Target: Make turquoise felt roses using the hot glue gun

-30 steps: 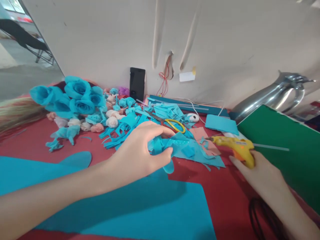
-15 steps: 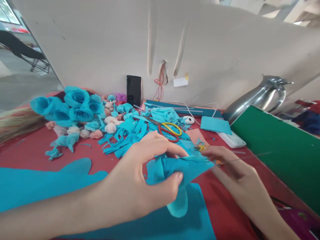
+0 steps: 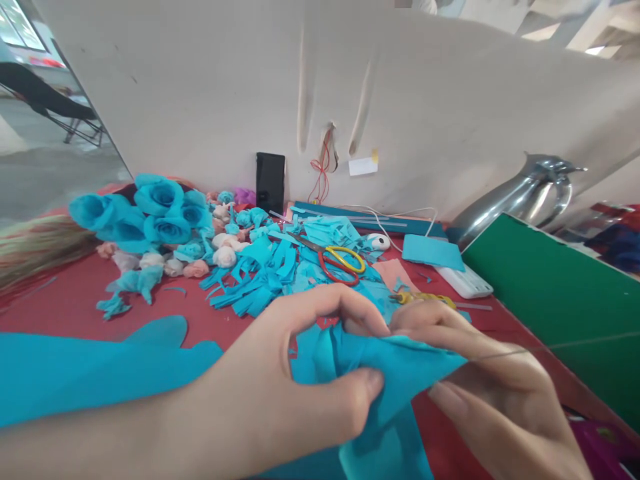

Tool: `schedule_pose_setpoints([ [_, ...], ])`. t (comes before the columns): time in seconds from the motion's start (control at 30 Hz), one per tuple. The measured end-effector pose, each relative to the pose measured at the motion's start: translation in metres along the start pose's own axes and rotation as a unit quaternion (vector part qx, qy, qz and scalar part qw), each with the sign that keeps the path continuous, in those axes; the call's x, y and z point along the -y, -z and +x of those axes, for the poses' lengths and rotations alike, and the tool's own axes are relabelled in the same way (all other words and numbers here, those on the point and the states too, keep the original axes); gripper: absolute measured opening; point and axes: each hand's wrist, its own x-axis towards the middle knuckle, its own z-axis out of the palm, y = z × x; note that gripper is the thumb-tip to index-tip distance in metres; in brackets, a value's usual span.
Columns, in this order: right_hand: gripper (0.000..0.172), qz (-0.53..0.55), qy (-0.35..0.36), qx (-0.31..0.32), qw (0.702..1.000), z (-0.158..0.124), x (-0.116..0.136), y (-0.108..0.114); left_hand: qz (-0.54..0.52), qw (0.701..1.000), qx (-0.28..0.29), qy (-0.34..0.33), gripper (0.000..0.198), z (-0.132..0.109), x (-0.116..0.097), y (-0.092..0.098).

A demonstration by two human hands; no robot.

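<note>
My left hand (image 3: 320, 373) pinches a folded piece of blue crepe paper (image 3: 400, 367) between thumb and fingers. The paper is gathered at its left end and narrows to a point on the right. My right hand (image 3: 490, 380) is at that pointed end, its fingers bent along the top edge and its thumb just below. A thin thread or wire runs off to the right from the tip. A flat blue sheet (image 3: 100, 373) lies beneath my left forearm. Behind my hands are scissors (image 3: 343, 263) with red and yellow handles and a yellow-handled tool (image 3: 430, 298).
Blue paper flowers (image 3: 160, 200) and small pale rosettes (image 3: 225, 257) sit at the left. Blue scraps (image 3: 270, 267) cover the middle. A black phone (image 3: 271, 183) leans on the wall. At the right are a green board (image 3: 555, 300) and a metal jug (image 3: 510, 193).
My right hand has come in closer around the paper's pointed end and lower in view. The paper has shifted right and nearer, and the yellow-handled tool shows more.
</note>
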Motion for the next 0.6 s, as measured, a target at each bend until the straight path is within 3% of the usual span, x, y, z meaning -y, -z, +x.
schedule_pose_setpoints([
  [0.1,0.023,-0.012,0.033,0.004,0.999,0.004,0.002,-0.001,-0.047,0.997,0.047,0.026,0.018,-0.001,0.003,0.004],
  [0.27,0.027,-0.020,0.002,0.045,0.999,0.005,0.004,0.005,-0.178,0.970,0.143,0.085,0.021,0.001,0.007,0.012],
  [0.47,0.024,-0.044,0.029,0.054,0.997,0.004,0.000,0.010,-0.278,0.933,0.166,0.154,0.024,0.003,0.007,0.010],
  [0.6,0.025,-0.066,0.056,0.071,0.994,0.008,0.003,0.011,-0.302,0.922,0.175,0.166,0.024,0.001,0.008,0.010],
])
